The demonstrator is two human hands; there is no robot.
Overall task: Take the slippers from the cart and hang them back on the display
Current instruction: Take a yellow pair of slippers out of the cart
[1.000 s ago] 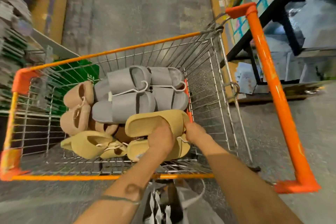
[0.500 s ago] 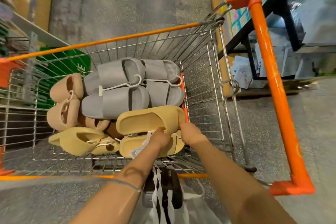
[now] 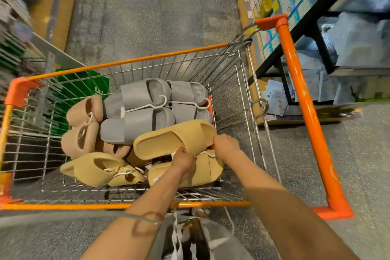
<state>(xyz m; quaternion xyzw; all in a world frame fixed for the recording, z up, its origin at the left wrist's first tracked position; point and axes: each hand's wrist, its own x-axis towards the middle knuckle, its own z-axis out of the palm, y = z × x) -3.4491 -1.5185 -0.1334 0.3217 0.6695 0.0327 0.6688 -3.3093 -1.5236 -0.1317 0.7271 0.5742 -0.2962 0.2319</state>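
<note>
— What are the hands doing?

— Both are inside the cart (image 3: 135, 61). The left hand (image 3: 183, 159) is curled in the gap between the two slippers of the yellow pair (image 3: 179, 152); I think it pinches something there, maybe the white hanger, but the fingers are hidden and I cannot tell for sure. The right hand (image 3: 226, 146) grips the toe end of the upper slipper of this pair, on the cart's right side.

— And where is this pair in the cart?

— At the near right corner of the basket, one slipper above the other.

— What else lies in the cart?

— Behind the yellow pair, toward the far wall, two grey pairs (image 3: 145, 110) lie side by side, each with a white hanger (image 3: 147, 106). On the left side is a beige pair (image 3: 82, 126), and at the near left another yellow pair (image 3: 99, 170). Beyond the cart's right wall stands the orange handle bar (image 3: 304, 99), then a dark shelf (image 3: 312, 12) with boxes.
</note>
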